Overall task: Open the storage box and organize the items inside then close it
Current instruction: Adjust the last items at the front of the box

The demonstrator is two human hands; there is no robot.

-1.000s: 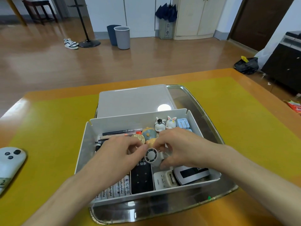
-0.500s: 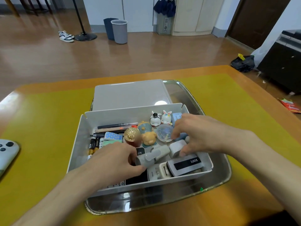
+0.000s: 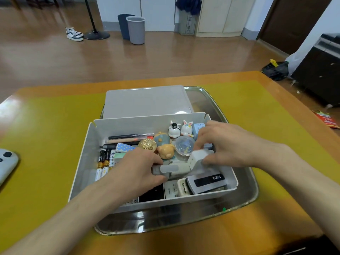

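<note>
Both forearms bare, no sleeves showing; left hand (image 3: 139, 168) and right hand (image 3: 226, 144) wear no gloves, rings or watch.

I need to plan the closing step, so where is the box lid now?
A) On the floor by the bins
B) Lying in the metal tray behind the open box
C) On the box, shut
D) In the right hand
B: the flat grey lid lies in the metal tray just behind the open storage box, while both hands are busy inside the box.

My only view is the head camera, worn above and behind both hands, facing forward and steeply down. It sits close over the box (image 3: 83, 159) the hands reach into; floor fills the frame beyond them.
</note>
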